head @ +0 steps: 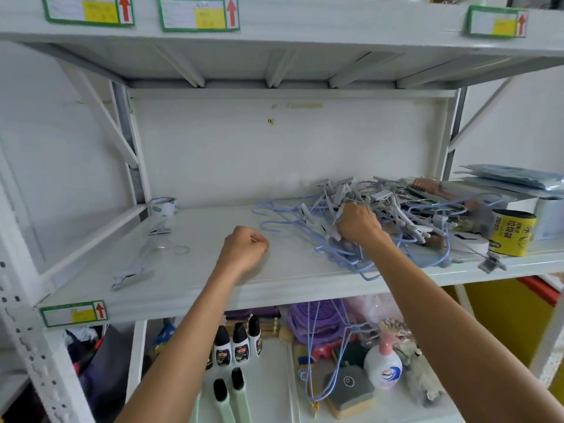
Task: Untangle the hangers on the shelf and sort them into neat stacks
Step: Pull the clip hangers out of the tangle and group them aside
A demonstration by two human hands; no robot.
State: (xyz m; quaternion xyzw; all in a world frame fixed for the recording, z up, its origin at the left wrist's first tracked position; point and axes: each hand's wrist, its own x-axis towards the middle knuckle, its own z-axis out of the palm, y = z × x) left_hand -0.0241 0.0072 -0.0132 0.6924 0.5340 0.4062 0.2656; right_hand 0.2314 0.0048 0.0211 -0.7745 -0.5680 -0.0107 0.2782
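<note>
right hand (358, 222) gripping clips in hanger tangle (381, 221), 3 o'clock on shelf (213, 288); left hand (244, 247) fisted, empty, centre; lone hanger (143, 264) 9 o'clock.

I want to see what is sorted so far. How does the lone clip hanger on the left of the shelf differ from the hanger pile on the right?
The lone clip hanger lies flat and apart on the shelf; the hanger pile is tangled and heaped. The lone hanger is whitish with a metal hook; the pile mixes lavender wire hangers with pale clip hangers. Only the pile is being handled: the right hand is in it. Both lie on the same shelf.
</note>
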